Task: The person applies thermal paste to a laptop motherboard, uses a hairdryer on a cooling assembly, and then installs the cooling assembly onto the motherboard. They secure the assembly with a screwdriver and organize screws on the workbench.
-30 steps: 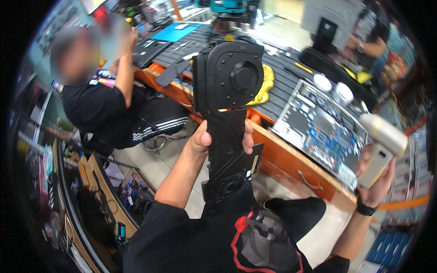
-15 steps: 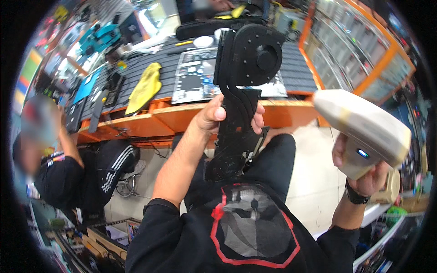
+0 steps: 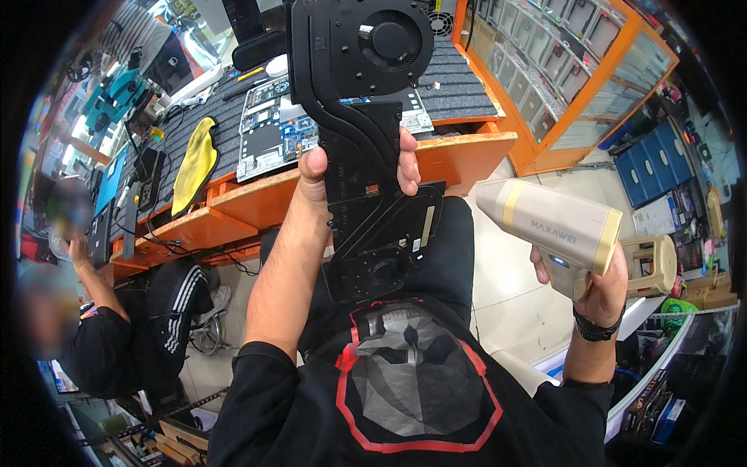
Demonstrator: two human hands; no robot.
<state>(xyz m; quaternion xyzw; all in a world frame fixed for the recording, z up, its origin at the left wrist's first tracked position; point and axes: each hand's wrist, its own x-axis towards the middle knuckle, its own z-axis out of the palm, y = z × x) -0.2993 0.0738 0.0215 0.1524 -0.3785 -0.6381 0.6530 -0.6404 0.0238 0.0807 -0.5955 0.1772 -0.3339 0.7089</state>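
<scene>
Bright light fills the room, with white glare beyond the far edge of the bench [image 3: 264,204], blur over a co-worker's head [image 3: 47,311] near its left end, and fisheye-bent outer lines.

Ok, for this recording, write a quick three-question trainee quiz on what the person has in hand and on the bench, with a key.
1. What does the right hand hold?
a) a screwdriver
b) a beige handheld tool
c) a pair of tweezers
2. True or false: in the picture, the yellow cloth lies left of the opened silver chassis.
3. Fill in: the person holds the black fan assembly in the ____.

Key: 1 b; 2 true; 3 left hand.
</scene>
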